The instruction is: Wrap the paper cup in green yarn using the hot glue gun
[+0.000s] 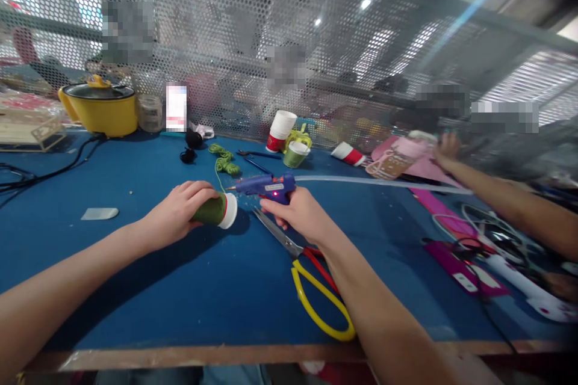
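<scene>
My left hand (178, 212) is closed around a paper cup (230, 211) lying on its side, its white rim facing right. Green yarn covers most of the cup's wall, and a strand runs up to a loose bundle of green yarn (224, 162). In my right hand (301, 212) is a blue hot glue gun (266, 186) with a lit red light. The gun's nozzle points left, close to the cup's rim; whether they touch I cannot tell. A long translucent glue stick (361, 180) extends from its back. Scissors (295, 249) with red and yellow handles lie beneath my right wrist.
Across the back stand a yellow electric pot (106, 111), a jar (149, 113), a phone (176, 109), stacked paper cups (280, 130) and a green-wrapped cup (295, 154). Pliers (259, 155) lie nearby. Another person's hand (447, 147) reaches in at right, above a power strip (519, 283) and cables.
</scene>
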`<control>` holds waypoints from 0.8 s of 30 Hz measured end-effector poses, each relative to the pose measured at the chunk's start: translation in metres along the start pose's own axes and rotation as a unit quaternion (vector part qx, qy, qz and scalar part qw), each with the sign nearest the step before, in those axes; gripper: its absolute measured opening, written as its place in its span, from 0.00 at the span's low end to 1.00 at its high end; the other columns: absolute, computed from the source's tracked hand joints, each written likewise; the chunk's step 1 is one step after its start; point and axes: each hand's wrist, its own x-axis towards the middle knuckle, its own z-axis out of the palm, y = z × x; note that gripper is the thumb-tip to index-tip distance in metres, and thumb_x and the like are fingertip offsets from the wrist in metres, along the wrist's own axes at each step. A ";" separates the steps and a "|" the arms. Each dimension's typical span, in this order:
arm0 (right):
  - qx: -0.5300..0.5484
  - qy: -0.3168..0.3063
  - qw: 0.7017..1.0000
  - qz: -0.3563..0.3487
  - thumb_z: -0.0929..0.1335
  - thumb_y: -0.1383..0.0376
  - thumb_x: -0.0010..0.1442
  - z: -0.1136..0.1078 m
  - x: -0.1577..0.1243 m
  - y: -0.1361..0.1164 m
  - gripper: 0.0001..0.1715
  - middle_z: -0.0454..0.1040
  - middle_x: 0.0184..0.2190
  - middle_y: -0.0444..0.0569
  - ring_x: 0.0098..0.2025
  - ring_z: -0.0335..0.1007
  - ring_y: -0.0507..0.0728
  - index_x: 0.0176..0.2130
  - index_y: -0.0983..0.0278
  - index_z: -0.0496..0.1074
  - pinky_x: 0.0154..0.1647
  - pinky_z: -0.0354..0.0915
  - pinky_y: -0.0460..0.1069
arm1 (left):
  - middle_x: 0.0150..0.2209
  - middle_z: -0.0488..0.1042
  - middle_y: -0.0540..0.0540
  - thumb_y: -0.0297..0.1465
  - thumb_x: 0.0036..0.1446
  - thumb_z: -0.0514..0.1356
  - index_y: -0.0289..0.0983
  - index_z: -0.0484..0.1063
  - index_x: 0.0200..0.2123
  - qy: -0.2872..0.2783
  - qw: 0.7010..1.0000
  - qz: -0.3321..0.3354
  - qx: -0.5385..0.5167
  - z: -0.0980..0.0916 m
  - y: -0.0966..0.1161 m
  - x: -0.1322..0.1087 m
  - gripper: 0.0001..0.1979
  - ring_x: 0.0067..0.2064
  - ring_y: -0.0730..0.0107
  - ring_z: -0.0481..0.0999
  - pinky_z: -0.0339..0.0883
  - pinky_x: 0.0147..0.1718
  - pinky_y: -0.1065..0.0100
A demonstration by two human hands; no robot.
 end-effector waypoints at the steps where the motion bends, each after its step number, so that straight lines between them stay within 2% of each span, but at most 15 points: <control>1: -0.011 -0.004 1.000 -0.005 0.67 0.62 0.48 0.000 -0.001 -0.001 0.10 0.62 0.11 0.39 0.14 0.57 0.47 0.22 0.66 0.68 0.17 0.57 0.43 | 0.49 0.63 0.39 0.24 0.51 0.58 0.36 0.57 0.48 -0.001 1.000 0.000 -0.003 0.000 0.000 0.000 0.21 0.49 0.57 0.63 0.61 0.47 0.55; 5: -0.036 -0.004 0.999 -0.017 0.66 0.61 0.49 0.001 -0.002 -0.002 0.11 0.62 0.10 0.39 0.13 0.57 0.47 0.20 0.65 0.66 0.17 0.57 0.43 | 0.49 0.63 0.40 0.25 0.52 0.57 0.37 0.57 0.48 0.003 1.000 0.006 -0.012 0.000 -0.001 0.000 0.19 0.49 0.57 0.63 0.61 0.47 0.55; 15: -0.070 -0.001 0.998 0.008 0.66 0.61 0.50 0.001 -0.005 -0.007 0.13 0.63 0.10 0.40 0.13 0.59 0.48 0.18 0.64 0.65 0.18 0.57 0.44 | 0.49 0.63 0.40 0.25 0.52 0.57 0.36 0.57 0.48 0.004 1.000 0.005 -0.015 0.000 -0.002 -0.001 0.20 0.50 0.57 0.63 0.60 0.48 0.55; 24: -0.100 0.023 0.995 0.002 0.66 0.61 0.49 0.002 -0.010 -0.012 0.15 0.64 0.09 0.41 0.13 0.59 0.49 0.16 0.63 0.64 0.17 0.56 0.44 | 0.48 0.63 0.41 0.26 0.52 0.57 0.37 0.56 0.48 0.007 1.000 0.003 -0.029 -0.001 -0.002 -0.001 0.20 0.49 0.57 0.64 0.61 0.47 0.55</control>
